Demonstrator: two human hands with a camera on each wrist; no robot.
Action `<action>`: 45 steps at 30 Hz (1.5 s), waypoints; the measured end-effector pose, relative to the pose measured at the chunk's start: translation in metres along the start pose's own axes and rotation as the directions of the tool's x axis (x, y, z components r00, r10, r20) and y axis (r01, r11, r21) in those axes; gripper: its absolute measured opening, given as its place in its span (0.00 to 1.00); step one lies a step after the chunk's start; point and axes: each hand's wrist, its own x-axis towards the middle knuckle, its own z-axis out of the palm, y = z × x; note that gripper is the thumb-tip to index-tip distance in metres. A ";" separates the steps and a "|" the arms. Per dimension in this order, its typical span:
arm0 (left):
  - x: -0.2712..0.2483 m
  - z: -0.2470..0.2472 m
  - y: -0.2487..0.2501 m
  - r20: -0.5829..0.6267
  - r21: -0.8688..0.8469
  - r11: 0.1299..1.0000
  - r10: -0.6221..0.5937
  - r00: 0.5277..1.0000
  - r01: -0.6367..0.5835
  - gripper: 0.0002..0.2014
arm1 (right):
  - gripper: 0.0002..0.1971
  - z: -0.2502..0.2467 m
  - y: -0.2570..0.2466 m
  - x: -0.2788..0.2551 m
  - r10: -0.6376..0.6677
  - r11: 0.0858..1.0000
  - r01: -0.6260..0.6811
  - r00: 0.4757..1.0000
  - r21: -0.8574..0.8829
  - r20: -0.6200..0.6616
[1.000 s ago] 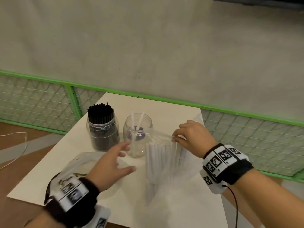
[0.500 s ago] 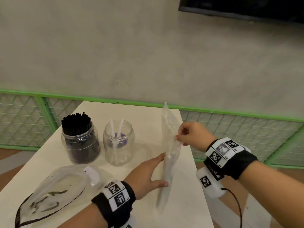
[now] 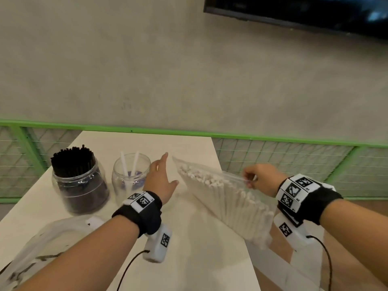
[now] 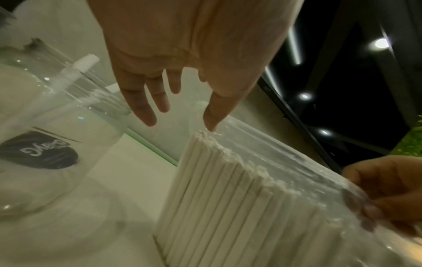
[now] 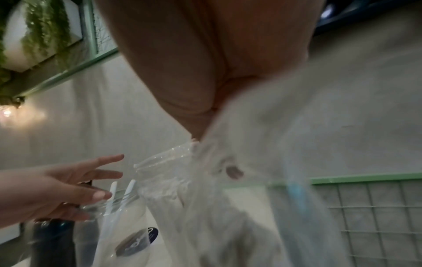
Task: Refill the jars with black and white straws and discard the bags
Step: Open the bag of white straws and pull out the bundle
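Note:
My right hand [image 3: 255, 180] pinches the top edge of a clear bag [image 3: 226, 201] packed with white straws [image 4: 228, 195], holding it tilted over the table's right side. Its mouth points toward a clear jar [image 3: 131, 177] holding two white straws. My left hand [image 3: 160, 177] hovers with fingers spread between that jar and the bag's mouth, touching neither as far as I can see. Left of it stands a jar [image 3: 78, 183] full of black straws. In the right wrist view the bag [image 5: 228, 207] hangs from my fingers, with the left hand [image 5: 75, 182] beside it.
An empty clear bag [image 3: 48, 244] lies crumpled at the near left of the white table [image 3: 201, 259]. A green-framed wire fence [image 3: 283, 156] runs behind the table. The table's right edge lies just under the held bag.
The bag has turned from edge-on and upright to tilted flat with its mouth toward the white-straw jar. My left hand rose from the table toward the bag's mouth.

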 end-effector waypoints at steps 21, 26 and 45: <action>-0.026 -0.062 0.007 0.065 -0.465 0.885 0.063 0.996 -0.025 0.03 | 0.05 0.007 -0.007 0.027 0.139 0.965 -0.109 0.984 0.238 -0.113; -0.037 -0.071 -0.003 -0.008 -0.375 0.927 -0.026 1.000 0.021 0.04 | 0.03 0.013 -0.042 0.041 0.039 0.994 -0.029 0.995 0.110 -0.091; -0.058 -0.083 0.006 -0.112 -0.026 0.987 0.157 0.981 -0.161 0.07 | 0.07 0.027 -0.153 0.052 -0.603 0.757 0.649 0.739 0.076 -0.300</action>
